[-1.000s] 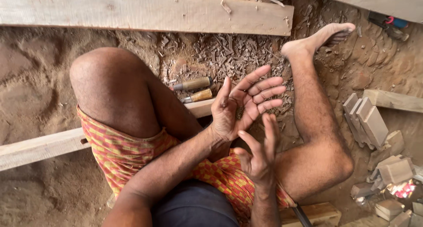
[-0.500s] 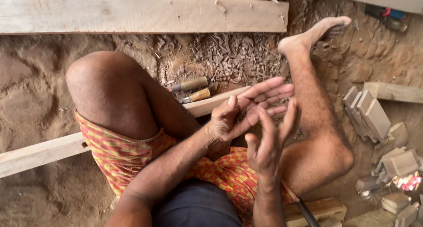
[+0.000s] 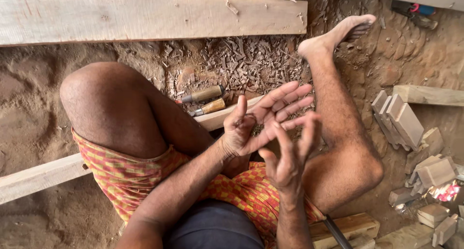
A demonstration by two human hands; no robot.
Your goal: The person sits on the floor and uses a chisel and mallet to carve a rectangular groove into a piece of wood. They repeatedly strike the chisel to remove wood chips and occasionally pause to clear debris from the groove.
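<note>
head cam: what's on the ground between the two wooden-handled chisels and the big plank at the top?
In the head view, a heap of wood chips on bare dirt lies between the chisels and the plank. Nothing else shows there.

Head view under soft, even daylight; I see only faint shadows beneath the bent legs. A bright red-white glare spot (image 3: 447, 191) burns out detail at the right edge among the wooden blocks (image 3: 403, 121). Focus is sharp centrally, with mild wide-angle stretching near the corners.

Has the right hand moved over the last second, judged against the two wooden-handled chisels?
Yes. The right hand has swung up and in, its fingers now crossing the open left hand, nearer the wooden-handled chisels.
</note>
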